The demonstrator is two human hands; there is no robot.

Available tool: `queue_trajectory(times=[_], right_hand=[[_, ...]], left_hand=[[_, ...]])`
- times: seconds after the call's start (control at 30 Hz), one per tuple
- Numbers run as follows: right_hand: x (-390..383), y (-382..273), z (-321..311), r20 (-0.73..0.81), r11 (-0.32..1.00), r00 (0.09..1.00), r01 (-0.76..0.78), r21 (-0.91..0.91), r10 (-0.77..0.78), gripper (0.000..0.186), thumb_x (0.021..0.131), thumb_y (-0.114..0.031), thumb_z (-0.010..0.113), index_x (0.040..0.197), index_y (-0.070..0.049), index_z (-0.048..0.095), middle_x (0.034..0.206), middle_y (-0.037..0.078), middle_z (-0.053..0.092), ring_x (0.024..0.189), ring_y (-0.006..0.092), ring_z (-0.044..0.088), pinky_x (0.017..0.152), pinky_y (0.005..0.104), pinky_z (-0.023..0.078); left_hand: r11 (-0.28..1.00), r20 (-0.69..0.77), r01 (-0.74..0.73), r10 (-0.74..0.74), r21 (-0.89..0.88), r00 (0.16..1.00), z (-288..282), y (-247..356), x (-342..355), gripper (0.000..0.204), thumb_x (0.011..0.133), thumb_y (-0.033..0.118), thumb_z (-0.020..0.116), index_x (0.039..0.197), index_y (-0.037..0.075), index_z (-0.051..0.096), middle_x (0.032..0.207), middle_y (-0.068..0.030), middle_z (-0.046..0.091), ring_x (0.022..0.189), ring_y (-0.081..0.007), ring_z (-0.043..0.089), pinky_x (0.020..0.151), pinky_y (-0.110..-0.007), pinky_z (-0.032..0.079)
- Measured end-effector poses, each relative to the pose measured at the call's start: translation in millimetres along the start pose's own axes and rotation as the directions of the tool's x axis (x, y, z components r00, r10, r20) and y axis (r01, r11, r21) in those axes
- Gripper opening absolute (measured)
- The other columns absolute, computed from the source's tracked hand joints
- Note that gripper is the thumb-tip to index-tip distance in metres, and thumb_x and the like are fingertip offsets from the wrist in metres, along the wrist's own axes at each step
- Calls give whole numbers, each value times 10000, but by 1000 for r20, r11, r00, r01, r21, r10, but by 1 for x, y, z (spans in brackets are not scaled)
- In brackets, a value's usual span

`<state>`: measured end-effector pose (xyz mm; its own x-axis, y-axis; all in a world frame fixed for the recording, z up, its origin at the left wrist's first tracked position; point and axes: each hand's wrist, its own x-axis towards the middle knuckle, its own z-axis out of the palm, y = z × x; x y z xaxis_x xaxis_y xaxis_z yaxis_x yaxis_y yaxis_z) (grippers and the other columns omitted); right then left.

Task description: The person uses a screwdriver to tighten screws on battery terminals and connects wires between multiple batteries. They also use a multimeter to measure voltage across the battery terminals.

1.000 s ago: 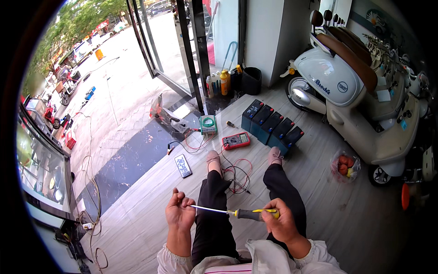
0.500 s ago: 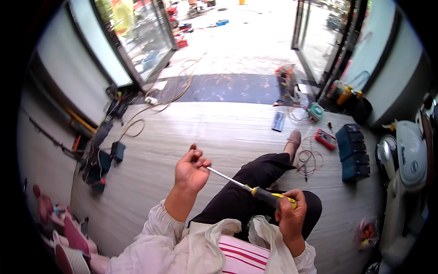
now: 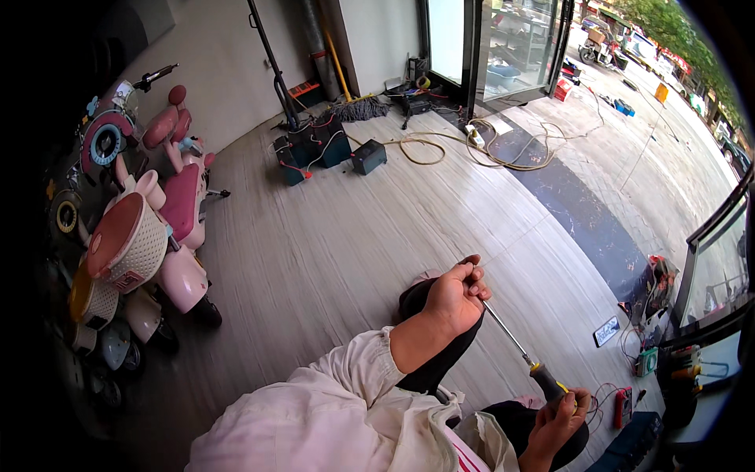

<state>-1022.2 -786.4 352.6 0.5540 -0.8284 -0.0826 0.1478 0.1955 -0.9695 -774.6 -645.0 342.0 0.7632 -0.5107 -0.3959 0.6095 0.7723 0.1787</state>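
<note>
My left hand [image 3: 458, 295], in the lower middle, has its fingers curled at the tip end of a long screwdriver [image 3: 506, 330], holding the thin metal shaft. My right hand [image 3: 560, 421], at the lower right, grips the yellow and dark grey handle [image 3: 548, 381] of that same screwdriver. Both arms are in front of my bent legs. Near my right hand lie a red multimeter [image 3: 624, 409], looped test leads and dark batteries [image 3: 625, 444] at the frame's edge.
Pink and other scooters [image 3: 185, 197] stand at the left. Batteries with wires [image 3: 330, 145], a mop [image 3: 362, 108] and cables [image 3: 417, 157] lie by the back wall. Glass doors [image 3: 515, 51] open onto paving. A phone [image 3: 605, 330] and green device [image 3: 646, 362] lie at the right.
My view has swung from the batteries and white scooters at right across to the pink scooters at left. Both hands still hold the screwdriver.
</note>
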Motion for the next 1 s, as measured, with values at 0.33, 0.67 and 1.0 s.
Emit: queue_trajectory(times=[0.33,0.67,1.0], right_hand=[[91,28,133,251,995,965,-51,-87,71,145,945,-195,582,922,-67,516,602,-2,419,435,66,312,387,219,311],[186,52,151,365,915,914,-290,279,178,330,1015,-374,490,912,-70,563,1150,305,642,394,56,225,323,211,237],[129,34,226,386,895,896,-343,287,220,277,1024,-363,467,887,-127,512,1021,269,674,415,71,274,341,203,293]], left_hand=[[972,-88,-205,195,-115,977,-16,110,61,114,1001,102,430,999,88,542,765,-10,495,604,-124,385,651,-296,361],[885,41,-424,439,-192,898,-49,242,111,138,1012,124,447,1038,85,577,793,-1,550,600,-110,414,649,-274,387],[943,167,-332,324,19,931,-54,286,94,109,985,191,589,1004,91,627,873,6,633,593,-61,420,623,-219,384]])
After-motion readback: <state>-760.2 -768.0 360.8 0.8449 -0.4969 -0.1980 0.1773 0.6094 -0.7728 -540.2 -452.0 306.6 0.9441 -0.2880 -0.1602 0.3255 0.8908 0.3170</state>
